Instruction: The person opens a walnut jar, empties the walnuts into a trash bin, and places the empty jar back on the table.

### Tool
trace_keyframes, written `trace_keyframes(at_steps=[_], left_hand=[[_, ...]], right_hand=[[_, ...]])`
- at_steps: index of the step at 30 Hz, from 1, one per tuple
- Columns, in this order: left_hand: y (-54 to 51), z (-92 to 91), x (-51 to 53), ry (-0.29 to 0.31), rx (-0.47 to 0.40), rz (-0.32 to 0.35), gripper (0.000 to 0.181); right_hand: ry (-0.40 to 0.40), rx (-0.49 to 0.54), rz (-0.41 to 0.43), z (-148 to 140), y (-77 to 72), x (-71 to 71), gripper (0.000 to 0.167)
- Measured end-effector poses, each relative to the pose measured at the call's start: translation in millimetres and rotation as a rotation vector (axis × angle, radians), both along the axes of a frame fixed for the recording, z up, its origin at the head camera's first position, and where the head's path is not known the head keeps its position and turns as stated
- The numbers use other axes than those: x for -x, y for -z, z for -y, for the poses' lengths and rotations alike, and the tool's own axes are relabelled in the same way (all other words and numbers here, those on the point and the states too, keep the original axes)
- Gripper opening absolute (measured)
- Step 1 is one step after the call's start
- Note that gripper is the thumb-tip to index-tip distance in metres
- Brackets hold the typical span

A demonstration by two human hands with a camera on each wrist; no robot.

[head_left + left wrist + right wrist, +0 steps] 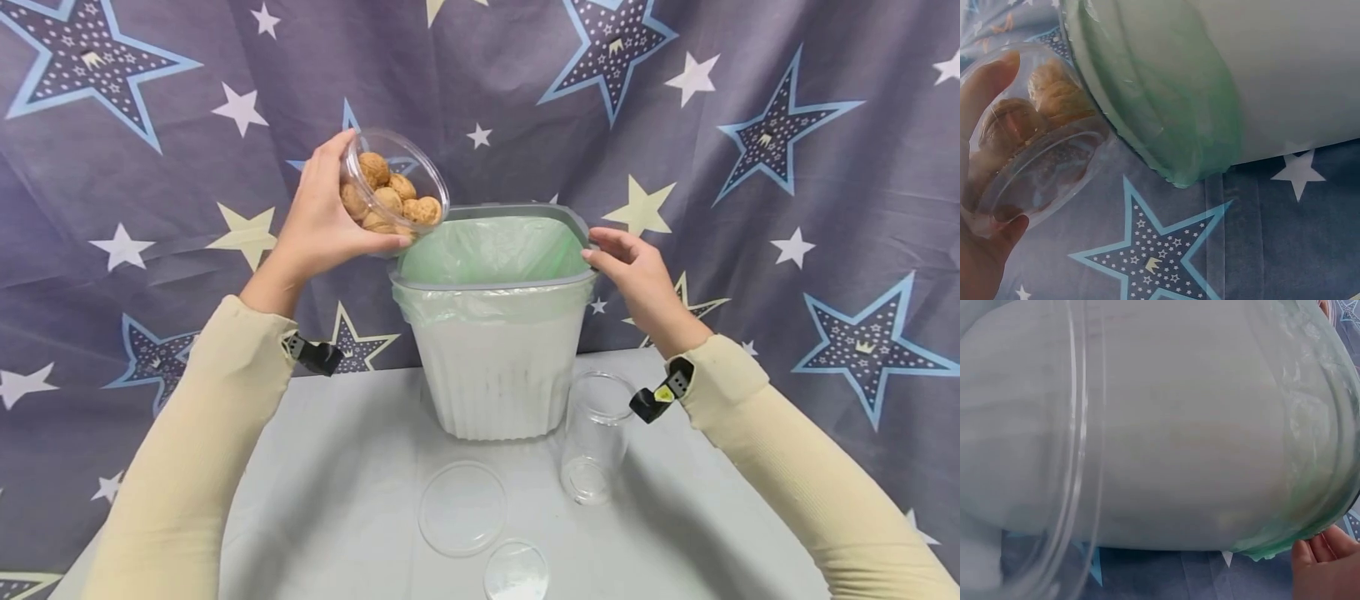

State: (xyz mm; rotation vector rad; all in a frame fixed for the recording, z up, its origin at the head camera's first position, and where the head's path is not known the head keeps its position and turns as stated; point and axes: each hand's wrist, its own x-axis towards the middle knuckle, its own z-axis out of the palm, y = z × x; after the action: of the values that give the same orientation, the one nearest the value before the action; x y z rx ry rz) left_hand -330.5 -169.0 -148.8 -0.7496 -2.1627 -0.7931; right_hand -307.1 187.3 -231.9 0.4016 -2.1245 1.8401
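Observation:
In the head view my left hand (318, 212) grips a clear plastic jar, tilted with its mouth toward the bin's left rim. Several walnuts (388, 200) lie inside the jar. The left wrist view shows thumb and fingers around the jar with the walnuts (1054, 94) behind its clear wall. A white trash bin (495, 367) stands upright, with a green bag (487, 250) lining it and a grey rim ring (495, 286) over the bag. My right hand (633, 275) pinches the rim at the right side, also seen at the lined edge in the right wrist view.
A tall clear empty jar (596, 442) stands right of the bin. Two clear round lids, a larger lid (462, 508) and a smaller lid (516, 573), lie on the grey table (337, 483) in front. A star-patterned curtain (750, 208) hangs close behind the bin.

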Motion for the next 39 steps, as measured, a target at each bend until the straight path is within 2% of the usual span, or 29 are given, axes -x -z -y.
trace_keyframes(at_steps=[7, 12, 24, 29, 33, 37, 39], left_hand=[[-0.7, -4.7, 8.6, 0.002, 0.049, -0.005, 0.119], [-1.5, -7.0, 15.2, 0.011, 0.103, -0.046, 0.118], [5.4, -17.7, 26.0, 0.104, 0.238, -0.149, 0.118], [8.8, -23.1, 32.4, 0.119, 0.295, -0.175, 0.119], [11.0, -28.3, 34.1, 0.14, 0.334, -0.193, 0.116], [12.1, -33.5, 32.4, 0.184, 0.377, -0.183, 0.117], [11.5, -35.8, 32.0, 0.175, 0.407, -0.182, 0.118]], right_hand=[[-0.007, 0.047, 0.0, 3.2, 1.1, 0.0, 0.052], [0.018, 0.025, -0.002, 3.9, 1.3, -0.7, 0.052], [0.035, -0.008, -0.004, 3.1, 3.0, -3.5, 0.051], [0.041, 0.001, -0.005, 1.8, 4.3, -1.7, 0.051], [0.054, 0.002, 0.001, 1.5, 5.5, -1.3, 0.051], [0.063, -0.003, -0.001, 1.7, 6.5, -1.5, 0.051], [0.067, -0.006, -0.003, 1.5, 6.8, -1.5, 0.051]])
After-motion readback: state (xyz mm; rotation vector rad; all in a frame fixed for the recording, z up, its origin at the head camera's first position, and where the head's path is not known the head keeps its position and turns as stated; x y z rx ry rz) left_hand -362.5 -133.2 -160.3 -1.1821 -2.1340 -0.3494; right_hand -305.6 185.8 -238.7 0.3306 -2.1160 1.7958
